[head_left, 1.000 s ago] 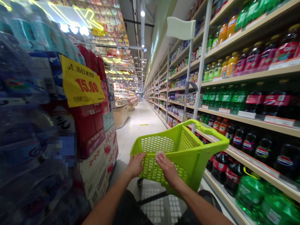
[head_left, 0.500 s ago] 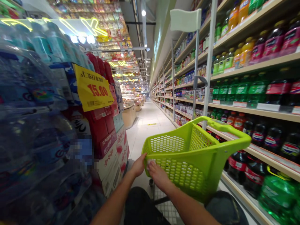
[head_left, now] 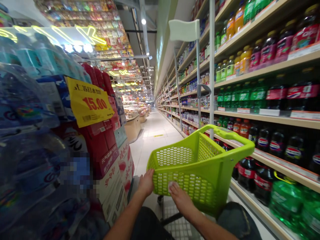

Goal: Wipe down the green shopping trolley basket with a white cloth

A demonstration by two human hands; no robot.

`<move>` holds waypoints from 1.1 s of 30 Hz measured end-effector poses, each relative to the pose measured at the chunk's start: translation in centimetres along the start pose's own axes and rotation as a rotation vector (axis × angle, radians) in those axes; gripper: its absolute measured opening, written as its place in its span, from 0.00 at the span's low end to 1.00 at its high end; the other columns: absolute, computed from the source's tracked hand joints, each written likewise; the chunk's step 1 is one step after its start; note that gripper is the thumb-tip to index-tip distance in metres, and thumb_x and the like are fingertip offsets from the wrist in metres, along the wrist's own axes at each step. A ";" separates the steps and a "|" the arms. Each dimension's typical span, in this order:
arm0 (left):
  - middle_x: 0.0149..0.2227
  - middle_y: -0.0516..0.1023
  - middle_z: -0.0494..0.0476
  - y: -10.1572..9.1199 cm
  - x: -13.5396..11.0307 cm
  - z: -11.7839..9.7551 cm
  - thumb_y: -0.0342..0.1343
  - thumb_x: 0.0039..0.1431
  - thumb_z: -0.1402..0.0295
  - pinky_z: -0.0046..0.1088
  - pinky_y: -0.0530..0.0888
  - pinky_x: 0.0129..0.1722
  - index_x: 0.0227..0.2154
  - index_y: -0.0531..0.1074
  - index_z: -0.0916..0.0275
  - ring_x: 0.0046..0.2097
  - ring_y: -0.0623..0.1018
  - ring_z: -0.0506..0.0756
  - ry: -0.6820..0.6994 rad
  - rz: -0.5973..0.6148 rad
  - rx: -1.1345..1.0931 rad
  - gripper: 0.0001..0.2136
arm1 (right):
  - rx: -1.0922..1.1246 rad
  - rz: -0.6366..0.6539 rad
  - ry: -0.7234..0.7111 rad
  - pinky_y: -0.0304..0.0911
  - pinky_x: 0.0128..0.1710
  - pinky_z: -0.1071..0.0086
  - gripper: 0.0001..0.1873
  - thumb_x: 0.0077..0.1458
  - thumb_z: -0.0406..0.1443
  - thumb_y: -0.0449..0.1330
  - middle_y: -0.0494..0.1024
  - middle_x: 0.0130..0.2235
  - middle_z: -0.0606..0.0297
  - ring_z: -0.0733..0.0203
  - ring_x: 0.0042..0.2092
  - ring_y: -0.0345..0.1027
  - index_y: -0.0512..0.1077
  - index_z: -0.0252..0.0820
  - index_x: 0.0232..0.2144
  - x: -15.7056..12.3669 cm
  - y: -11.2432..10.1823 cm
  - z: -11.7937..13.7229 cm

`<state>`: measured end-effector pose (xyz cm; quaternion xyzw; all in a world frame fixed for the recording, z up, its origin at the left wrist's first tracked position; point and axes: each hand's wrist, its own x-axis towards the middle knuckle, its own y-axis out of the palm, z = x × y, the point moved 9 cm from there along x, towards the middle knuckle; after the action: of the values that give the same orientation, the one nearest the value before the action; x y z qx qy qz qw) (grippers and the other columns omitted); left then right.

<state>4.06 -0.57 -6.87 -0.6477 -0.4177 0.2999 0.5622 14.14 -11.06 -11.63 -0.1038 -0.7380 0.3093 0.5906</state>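
Observation:
A lime-green plastic shopping basket [head_left: 215, 173] on wheels stands in the aisle in front of me, tilted, its handle bar [head_left: 232, 135] on the right. My left hand [head_left: 146, 182] grips the basket's near left corner. My right hand [head_left: 178, 196] presses a small white cloth or wipe [head_left: 172, 185] against the basket's perforated near wall, fingers closed over it. Nothing shows inside the basket.
Drink bottles fill the shelves [head_left: 262, 115] along the right. On the left stand stacked water packs and red boxes [head_left: 105, 140] with a yellow 15.00 price sign [head_left: 88, 103]. The tiled aisle [head_left: 152, 133] runs ahead past display counters. A white sign on a pole [head_left: 185, 30] stands by the shelves.
My right hand has slid with the white cloth from the basket's top rim down and across its near wall. My left hand has stayed at the left corner.

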 end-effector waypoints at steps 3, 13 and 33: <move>0.60 0.54 0.62 0.2 0.4 -1.4 0.42 0.43 0.81 0.46 0.52 0.57 0.56 0.53 0.66 0.60 0.54 0.57 0.026 0.011 0.050 0.31 | 0.023 -0.028 0.030 0.63 0.49 0.64 0.18 0.55 0.26 0.48 0.72 0.47 0.58 0.58 0.54 0.58 0.67 0.39 0.46 0.7 -1.9 -0.6; 0.62 0.47 0.57 1.4 0.4 -6.9 0.42 0.42 0.80 0.46 0.50 0.58 0.58 0.46 0.67 0.62 0.47 0.58 0.133 -0.020 0.144 0.35 | -0.123 -0.075 0.059 0.67 0.45 0.68 0.22 0.56 0.25 0.42 0.75 0.44 0.64 0.62 0.53 0.60 0.68 0.45 0.46 -2.6 -4.2 -3.5; 0.63 0.42 0.52 2.8 -0.1 -15.9 0.40 0.42 0.78 0.46 0.42 0.59 0.59 0.43 0.66 0.63 0.43 0.54 0.387 -0.077 0.136 0.36 | -0.165 -0.101 0.166 0.55 0.55 0.59 0.24 0.54 0.24 0.44 0.63 0.55 0.60 0.59 0.60 0.42 0.61 0.39 0.52 -0.6 -11.1 -9.4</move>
<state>18.26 -8.34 -6.58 -0.6374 -0.3051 0.1756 0.6854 25.42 -17.00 -4.59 -0.1400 -0.7137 0.2076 0.6542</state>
